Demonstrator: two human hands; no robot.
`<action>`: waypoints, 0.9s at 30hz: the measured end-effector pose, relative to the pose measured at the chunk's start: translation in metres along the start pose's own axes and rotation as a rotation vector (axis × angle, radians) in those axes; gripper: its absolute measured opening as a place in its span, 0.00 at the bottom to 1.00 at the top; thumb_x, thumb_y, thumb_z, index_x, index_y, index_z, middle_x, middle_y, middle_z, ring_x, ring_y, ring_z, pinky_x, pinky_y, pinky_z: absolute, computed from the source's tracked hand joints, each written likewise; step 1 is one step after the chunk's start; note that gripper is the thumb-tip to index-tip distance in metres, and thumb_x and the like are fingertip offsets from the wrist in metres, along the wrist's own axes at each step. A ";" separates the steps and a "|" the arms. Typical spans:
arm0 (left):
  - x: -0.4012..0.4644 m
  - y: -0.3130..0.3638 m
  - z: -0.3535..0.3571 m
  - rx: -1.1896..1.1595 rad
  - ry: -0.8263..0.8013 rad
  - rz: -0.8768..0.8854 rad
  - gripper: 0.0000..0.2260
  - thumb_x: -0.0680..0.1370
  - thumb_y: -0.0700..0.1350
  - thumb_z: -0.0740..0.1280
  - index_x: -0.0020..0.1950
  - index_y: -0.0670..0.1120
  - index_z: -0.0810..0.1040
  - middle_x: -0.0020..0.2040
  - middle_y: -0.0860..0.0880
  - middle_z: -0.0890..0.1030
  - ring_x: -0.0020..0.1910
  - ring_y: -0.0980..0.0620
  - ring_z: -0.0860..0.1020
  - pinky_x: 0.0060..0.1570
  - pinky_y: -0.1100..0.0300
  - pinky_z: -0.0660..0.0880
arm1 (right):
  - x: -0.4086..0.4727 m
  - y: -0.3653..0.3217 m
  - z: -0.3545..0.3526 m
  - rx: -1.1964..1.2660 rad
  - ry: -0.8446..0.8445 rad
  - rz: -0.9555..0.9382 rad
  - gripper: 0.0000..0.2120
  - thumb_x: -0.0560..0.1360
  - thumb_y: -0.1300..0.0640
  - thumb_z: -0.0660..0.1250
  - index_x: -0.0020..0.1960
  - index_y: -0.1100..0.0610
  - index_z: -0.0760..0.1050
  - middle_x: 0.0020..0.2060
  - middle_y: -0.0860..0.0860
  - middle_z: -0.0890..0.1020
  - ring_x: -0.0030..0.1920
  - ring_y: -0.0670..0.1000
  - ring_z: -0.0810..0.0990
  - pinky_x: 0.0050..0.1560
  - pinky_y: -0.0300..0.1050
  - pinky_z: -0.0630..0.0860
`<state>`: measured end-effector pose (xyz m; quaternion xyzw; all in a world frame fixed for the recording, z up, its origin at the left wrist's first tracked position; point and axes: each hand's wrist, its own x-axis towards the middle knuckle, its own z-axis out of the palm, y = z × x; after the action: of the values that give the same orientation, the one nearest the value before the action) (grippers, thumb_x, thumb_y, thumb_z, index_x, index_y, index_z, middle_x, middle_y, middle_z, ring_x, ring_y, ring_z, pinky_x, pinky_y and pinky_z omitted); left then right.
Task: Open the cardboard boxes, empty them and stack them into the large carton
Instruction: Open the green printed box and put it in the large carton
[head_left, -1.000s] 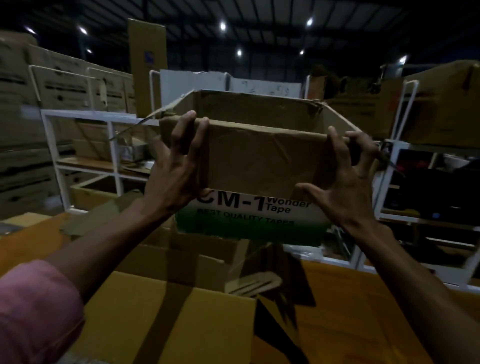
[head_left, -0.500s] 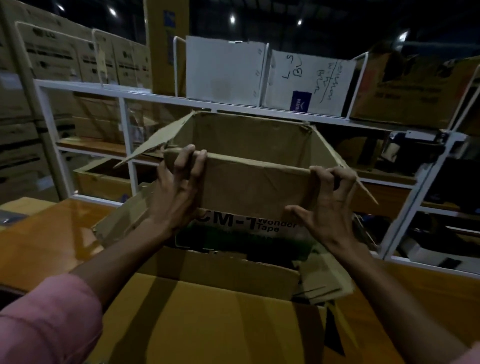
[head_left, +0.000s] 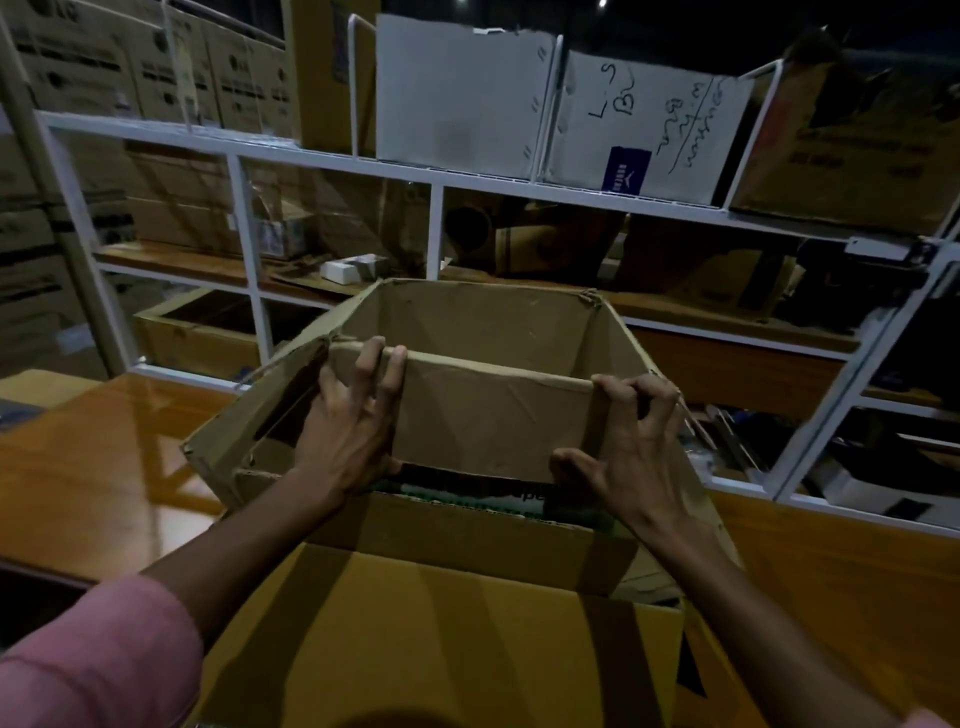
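An open, empty brown cardboard box (head_left: 493, 415) with a green-printed side sits low inside the large yellow-brown carton (head_left: 447, 639) in front of me. My left hand (head_left: 353, 421) grips the near wall at its left corner, fingers hooked over the rim. My right hand (head_left: 628, 447) grips the same wall at its right corner, fingers curled over the edge. The box's side flaps splay outward. Its lower part is hidden behind the carton's near flap.
The carton stands on an orange wooden table (head_left: 104, 457). A white metal shelf rack (head_left: 436, 176) behind holds white cartons (head_left: 457, 98), brown cartons (head_left: 857, 150) and clutter. Stacked cartons (head_left: 47, 218) rise at the left.
Both hands have lowered the box from chest height down into the large carton. Its printed side has sunk mostly out of sight. The grip has stayed the same.
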<state>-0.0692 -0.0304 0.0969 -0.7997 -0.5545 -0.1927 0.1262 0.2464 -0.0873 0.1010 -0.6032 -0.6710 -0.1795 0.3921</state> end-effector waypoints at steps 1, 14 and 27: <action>-0.004 -0.002 0.001 0.001 -0.056 -0.019 0.65 0.57 0.60 0.84 0.82 0.49 0.45 0.79 0.38 0.54 0.60 0.25 0.67 0.41 0.37 0.80 | -0.002 -0.002 0.002 0.010 -0.032 0.008 0.48 0.59 0.48 0.86 0.71 0.46 0.62 0.67 0.55 0.60 0.66 0.66 0.64 0.51 0.58 0.76; -0.018 -0.018 -0.002 0.017 -0.070 -0.043 0.66 0.58 0.60 0.83 0.81 0.51 0.41 0.80 0.39 0.50 0.61 0.26 0.67 0.42 0.40 0.80 | -0.007 -0.018 0.011 0.043 -0.128 0.074 0.48 0.61 0.45 0.84 0.73 0.44 0.61 0.70 0.55 0.58 0.68 0.65 0.61 0.53 0.62 0.79; -0.034 -0.031 -0.024 0.049 -0.227 -0.111 0.67 0.59 0.61 0.82 0.79 0.55 0.34 0.80 0.46 0.42 0.66 0.30 0.65 0.59 0.34 0.73 | -0.007 -0.052 -0.001 0.114 -0.362 0.162 0.36 0.70 0.32 0.67 0.72 0.44 0.61 0.66 0.49 0.56 0.68 0.61 0.60 0.67 0.64 0.66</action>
<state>-0.1124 -0.0581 0.1027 -0.7811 -0.6131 -0.0940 0.0716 0.1972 -0.1036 0.1086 -0.6545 -0.6888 0.0021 0.3117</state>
